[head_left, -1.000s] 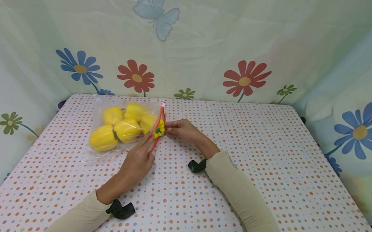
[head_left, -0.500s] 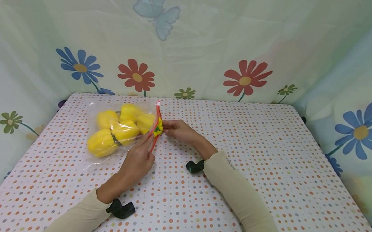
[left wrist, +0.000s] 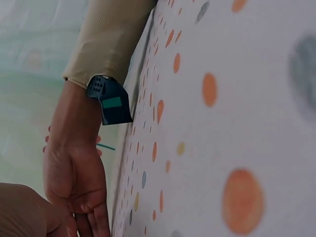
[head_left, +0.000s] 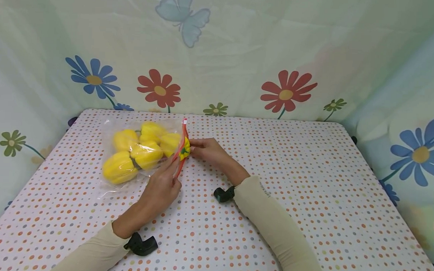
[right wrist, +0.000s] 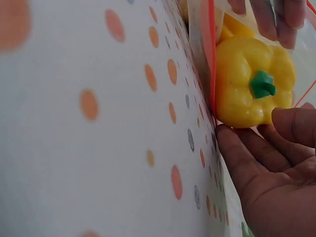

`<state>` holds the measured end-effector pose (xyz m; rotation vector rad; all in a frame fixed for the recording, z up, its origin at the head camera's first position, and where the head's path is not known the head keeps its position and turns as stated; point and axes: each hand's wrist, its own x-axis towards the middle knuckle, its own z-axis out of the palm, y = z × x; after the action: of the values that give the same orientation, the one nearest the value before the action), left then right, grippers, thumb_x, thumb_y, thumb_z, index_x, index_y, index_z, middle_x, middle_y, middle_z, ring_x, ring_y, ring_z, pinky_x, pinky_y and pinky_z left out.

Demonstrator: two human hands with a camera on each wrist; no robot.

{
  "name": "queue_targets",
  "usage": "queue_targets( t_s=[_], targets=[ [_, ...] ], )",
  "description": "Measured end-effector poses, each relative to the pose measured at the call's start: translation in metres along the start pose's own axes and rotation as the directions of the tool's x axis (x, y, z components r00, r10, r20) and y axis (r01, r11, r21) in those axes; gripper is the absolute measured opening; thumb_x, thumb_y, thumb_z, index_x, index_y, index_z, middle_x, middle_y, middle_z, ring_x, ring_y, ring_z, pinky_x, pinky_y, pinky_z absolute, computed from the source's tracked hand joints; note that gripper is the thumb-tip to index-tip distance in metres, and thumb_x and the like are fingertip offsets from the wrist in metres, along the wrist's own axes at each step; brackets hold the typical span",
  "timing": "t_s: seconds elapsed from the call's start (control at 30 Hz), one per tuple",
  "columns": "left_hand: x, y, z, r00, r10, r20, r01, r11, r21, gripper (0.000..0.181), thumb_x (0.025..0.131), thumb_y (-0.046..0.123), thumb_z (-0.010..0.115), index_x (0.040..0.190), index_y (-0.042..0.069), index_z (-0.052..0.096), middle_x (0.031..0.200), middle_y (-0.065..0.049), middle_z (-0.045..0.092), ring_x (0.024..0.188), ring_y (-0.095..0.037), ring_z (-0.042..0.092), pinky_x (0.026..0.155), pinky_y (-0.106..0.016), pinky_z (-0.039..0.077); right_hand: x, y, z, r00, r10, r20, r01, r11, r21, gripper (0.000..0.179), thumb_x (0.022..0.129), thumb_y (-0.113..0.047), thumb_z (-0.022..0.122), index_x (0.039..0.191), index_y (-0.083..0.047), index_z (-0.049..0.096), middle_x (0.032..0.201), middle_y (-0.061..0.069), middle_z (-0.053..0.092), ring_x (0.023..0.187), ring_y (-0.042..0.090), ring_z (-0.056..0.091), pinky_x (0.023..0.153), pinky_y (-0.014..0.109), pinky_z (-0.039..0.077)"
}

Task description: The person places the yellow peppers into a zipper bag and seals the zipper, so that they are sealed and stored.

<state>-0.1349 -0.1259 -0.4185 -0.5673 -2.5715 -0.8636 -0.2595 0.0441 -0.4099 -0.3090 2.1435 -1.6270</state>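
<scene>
A clear zip bag [head_left: 109,127] with a red closure strip lies on the table, holding several yellow bell peppers [head_left: 146,153]. The rightmost bell pepper [head_left: 186,148] sits in the open mouth, its green stem facing out. My left hand [head_left: 161,189] pinches the near side of the bag's mouth; its fingertips show behind clear film in the right wrist view. My right hand [head_left: 214,154] is at the stem end of that rightmost pepper, thumb [right wrist: 294,123] against its edge and fingers [right wrist: 242,155] alongside it, close to the red rim.
Under everything is a table [head_left: 291,162] with a dotted white cover. A flower-printed curtain [head_left: 227,52] hangs behind it and at both sides. Black camera mounts are worn at the left wrist [head_left: 141,245] and the right wrist [head_left: 223,194].
The bag and its peppers have shifted slightly left. The right hand has moved a little left with the rightmost pepper, which sits slightly deeper in the mouth. The left hand stays in place.
</scene>
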Motion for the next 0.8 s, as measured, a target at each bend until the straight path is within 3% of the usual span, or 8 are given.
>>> queue_targets(
  t_s=[0.17,0.4,0.53,0.67,0.8],
  targets=[
    [0.001,0.003,0.0,0.999,0.003,0.038,-0.003,1.0,-0.002,0.062,0.085,0.0,0.064,0.143,-0.003,0.044,0.15,-0.018,0.036,0.124,-0.032,0.049,0.094,-0.045,0.046,0.002,0.003,-0.001,1.0,-0.015,0.001,0.015,0.998,0.056,0.036,0.097,-0.01,0.059,0.132,-0.004,0.06,0.127,0.006,0.062,0.105,0.016,0.063,0.085,0.027,0.051],
    [0.0,0.006,0.001,1.0,-0.016,0.027,0.017,0.999,-0.037,0.084,0.087,0.008,0.068,0.153,-0.001,0.017,0.15,-0.024,0.034,0.13,-0.036,0.043,0.098,-0.05,0.041,0.0,0.001,-0.003,0.999,-0.035,-0.007,0.035,0.999,-0.039,0.032,0.097,-0.015,0.061,0.127,-0.004,0.064,0.115,0.006,0.068,0.096,0.016,0.066,0.084,0.027,0.052],
    [0.001,0.008,-0.001,0.998,-0.042,0.042,0.044,0.999,-0.029,0.087,0.089,0.012,0.067,0.155,0.0,0.011,0.148,-0.025,0.036,0.128,-0.035,0.045,0.098,-0.049,0.042,-0.001,0.0,-0.005,0.999,-0.049,-0.006,0.048,0.994,-0.097,0.031,0.097,-0.014,0.059,0.127,-0.005,0.065,0.114,0.004,0.068,0.094,0.016,0.066,0.083,0.026,0.052],
    [0.005,0.009,-0.006,0.998,-0.036,0.058,0.033,0.998,0.044,0.073,0.09,0.016,0.064,0.15,-0.005,0.028,0.146,-0.025,0.04,0.13,-0.034,0.044,0.1,-0.048,0.04,-0.001,-0.001,-0.009,0.997,-0.076,0.014,0.077,0.988,-0.131,0.032,0.099,-0.008,0.054,0.129,-0.005,0.063,0.117,0.006,0.067,0.097,0.016,0.065,0.084,0.026,0.051],
    [0.013,0.007,-0.011,1.0,0.022,0.002,-0.022,0.994,0.11,0.053,0.087,0.014,0.067,0.134,-0.006,0.054,0.135,-0.025,0.047,0.12,-0.036,0.05,0.096,-0.044,0.045,0.001,-0.002,-0.013,0.995,-0.095,0.039,0.1,0.982,-0.159,0.034,0.099,-0.007,0.052,0.132,-0.009,0.062,0.11,0.007,0.069,0.095,0.018,0.064,0.083,0.027,0.051]
  ],
)
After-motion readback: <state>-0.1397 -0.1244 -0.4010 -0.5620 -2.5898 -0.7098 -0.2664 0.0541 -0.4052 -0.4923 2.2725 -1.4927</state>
